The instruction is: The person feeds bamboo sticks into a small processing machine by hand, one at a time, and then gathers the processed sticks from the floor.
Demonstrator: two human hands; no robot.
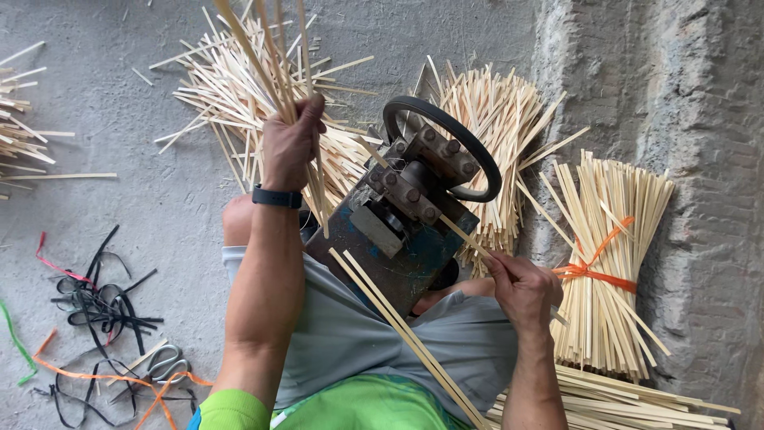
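At nine o'clock we see scissors [163, 365] among black straps [99, 306] and orange straps [159, 394]. At three o'clock stands a tied bundle [609, 271].

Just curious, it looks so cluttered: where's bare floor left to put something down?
Bare concrete floor lies between the loose stick pile, the black straps and the left forearm. Crowded: around the blue machine, and on the right by the tied bundle against the wall.

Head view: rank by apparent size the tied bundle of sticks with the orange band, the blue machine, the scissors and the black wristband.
1. tied bundle and blue machine: look alike in area, so unranked.
2. scissors.
3. black wristband: smallest, though nearer the camera than the scissors.
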